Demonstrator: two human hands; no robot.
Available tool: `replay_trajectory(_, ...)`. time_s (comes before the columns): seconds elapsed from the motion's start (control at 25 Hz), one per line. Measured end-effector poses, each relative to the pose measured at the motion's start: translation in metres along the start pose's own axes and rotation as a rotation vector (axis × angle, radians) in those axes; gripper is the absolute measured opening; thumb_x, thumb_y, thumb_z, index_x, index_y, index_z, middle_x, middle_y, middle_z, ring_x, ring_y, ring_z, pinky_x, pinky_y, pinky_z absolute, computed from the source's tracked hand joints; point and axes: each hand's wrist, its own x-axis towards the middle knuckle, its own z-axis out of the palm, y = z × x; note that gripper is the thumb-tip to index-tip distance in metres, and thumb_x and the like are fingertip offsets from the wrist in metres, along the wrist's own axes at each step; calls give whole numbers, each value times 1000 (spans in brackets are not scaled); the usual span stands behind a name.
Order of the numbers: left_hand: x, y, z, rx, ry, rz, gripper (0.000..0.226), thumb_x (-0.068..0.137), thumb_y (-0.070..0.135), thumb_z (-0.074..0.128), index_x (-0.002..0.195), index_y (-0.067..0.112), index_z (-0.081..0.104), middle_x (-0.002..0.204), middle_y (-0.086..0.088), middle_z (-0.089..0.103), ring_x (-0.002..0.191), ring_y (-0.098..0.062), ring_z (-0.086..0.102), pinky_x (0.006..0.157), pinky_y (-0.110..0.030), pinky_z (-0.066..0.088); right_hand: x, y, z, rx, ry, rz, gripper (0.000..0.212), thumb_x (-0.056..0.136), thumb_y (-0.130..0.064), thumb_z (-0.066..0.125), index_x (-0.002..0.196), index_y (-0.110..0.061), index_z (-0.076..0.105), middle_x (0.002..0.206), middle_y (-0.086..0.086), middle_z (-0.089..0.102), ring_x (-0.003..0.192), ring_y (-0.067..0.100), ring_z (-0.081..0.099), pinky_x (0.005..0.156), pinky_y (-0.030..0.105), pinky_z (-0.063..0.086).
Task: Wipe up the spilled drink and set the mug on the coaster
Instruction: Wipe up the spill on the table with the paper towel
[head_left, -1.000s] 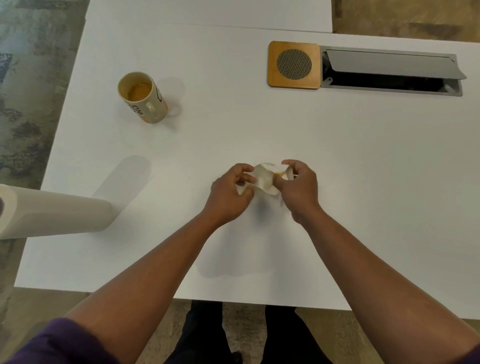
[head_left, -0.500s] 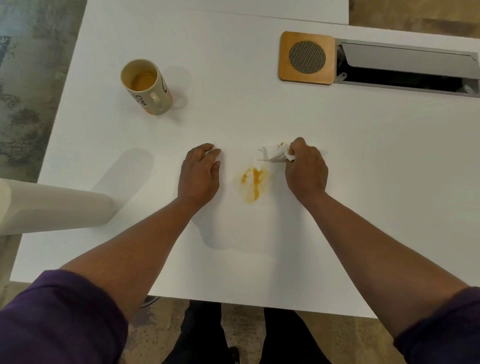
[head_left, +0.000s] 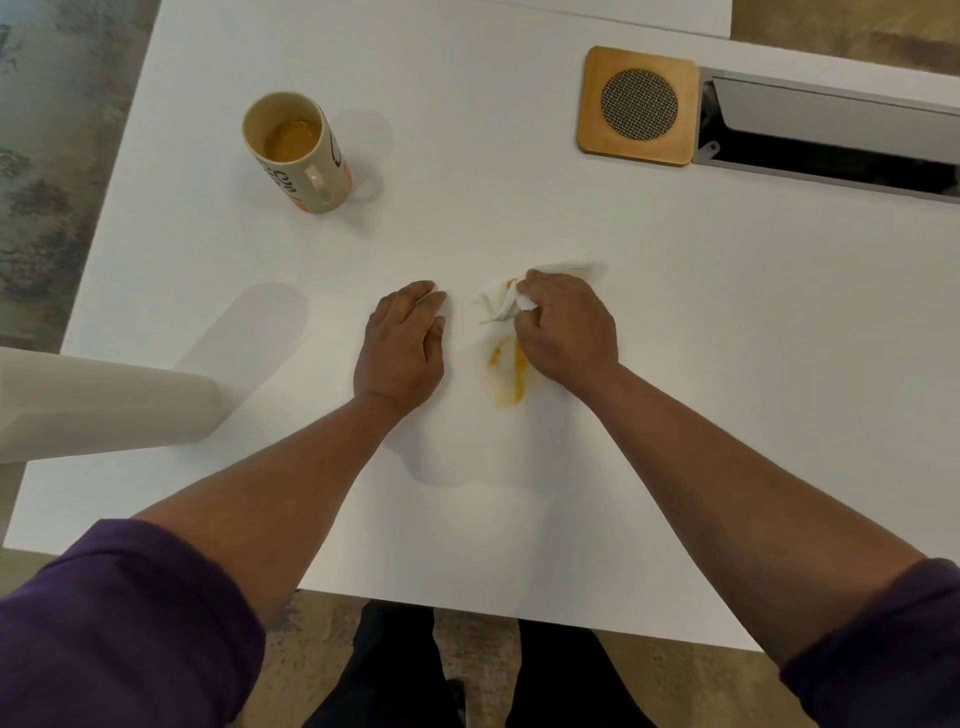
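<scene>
— Now, how is the mug (head_left: 303, 154) expected to handle?

— Ceramic by the look of it, so stiff, breakable and fairly heavy, and drink is still held inside; it is best taken by the handle (which faces the near side) and kept level. It stands at the table's (head_left: 727, 415) far left, well apart from the coaster (head_left: 638, 106).

— And the tissue (head_left: 501, 304)?

— Soft, light and already stained. It is pinched in the curled grip of the right hand (head_left: 563, 332), just beyond the orange spill (head_left: 511, 376). The left hand (head_left: 402, 345) is laid flat, fingers loosely spread.

— Counts?

— One mug, one coaster, one tissue, one spill, one paper roll (head_left: 98, 402).
</scene>
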Motion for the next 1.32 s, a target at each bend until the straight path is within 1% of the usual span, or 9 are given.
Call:
replay_trajectory(0.12, 0, 1, 1, -22, 3, -20, 36, 97, 8, 51, 132, 9, 62, 141, -8, 57, 127, -30, 50, 111, -40, 40, -10, -6, 4, 0, -65, -48, 39, 91, -24, 47, 123, -27, 68, 138, -12, 61, 134, 15, 46, 97, 36, 47)
replay_trajectory(0.28, 0, 1, 1, -26, 5, -32, 37, 99, 7, 48, 133, 10, 62, 142, -7, 57, 128, -30, 49, 112, -38, 39, -14, -7, 6, -11, -160, -111, 43, 99, -28, 42, 138, -25, 58, 136, -8, 59, 135, 20, 41, 99, 38, 44)
replay_trajectory(0.36, 1, 1, 1, -24, 0, -32, 37, 99, 7, 47, 133, 10, 62, 142, -7, 56, 129, -30, 49, 112, -38, 38, -20, -8, 11, -54, -203, -202, 39, 100, -25, 45, 135, -21, 61, 128, -3, 62, 129, 26, 45, 97, 42, 47)
replay_trajectory(0.48, 0, 3, 0, -15, -10, -35, 38, 99, 8, 46, 134, 10, 61, 143, -6, 56, 131, -28, 47, 113, -37, 37, -35, -2, 20, -132, -209, -339, 29, 98, -15, 53, 122, -17, 70, 119, 1, 62, 121, 30, 48, 85, 43, 52)
replay_trajectory(0.68, 0, 3, 0, -4, -3, -35, 38, 99, 10, 45, 133, 11, 61, 143, -6, 56, 131, -28, 47, 113, -39, 38, -48, 9, 18, -82, -206, -329, 46, 90, -2, 61, 136, -7, 57, 140, 5, 54, 121, 29, 53, 89, 38, 50)
replay_trajectory(0.88, 0, 4, 0, 5, -9, -36, 38, 99, 10, 45, 134, 10, 61, 143, -6, 56, 132, -28, 47, 113, -41, 38, -50, 9, 24, -56, -162, -314, 23, 86, 1, 62, 108, -4, 67, 130, 7, 55, 111, 30, 56, 74, 39, 54)
replay_trajectory(1.0, 1, 4, 0, 11, -17, -37, 38, 99, 11, 44, 134, 11, 60, 144, -6, 55, 132, -27, 46, 113, -39, 37, -47, -5, 35, -38, -81, -256, 16, 83, 7, 61, 95, -2, 67, 125, 11, 56, 114, 32, 51, 73, 36, 52)
replay_trajectory(1.16, 2, 3, 1, 19, -16, -35, 39, 99, 10, 44, 134, 10, 60, 144, -6, 55, 132, -27, 46, 113, -40, 38, -40, -11, 47, 7, -70, -223, 14, 85, 2, 59, 94, -3, 69, 110, 9, 58, 112, 31, 48, 74, 42, 53)
replay_trajectory(1.32, 1, 3, 1, 18, -5, -23, 38, 99, 10, 44, 133, 11, 60, 144, -6, 55, 131, -29, 47, 112, -40, 39, -57, -2, 43, -105, -123, -376, 19, 88, 0, 55, 95, -5, 73, 101, 6, 59, 110, 30, 50, 64, 43, 55)
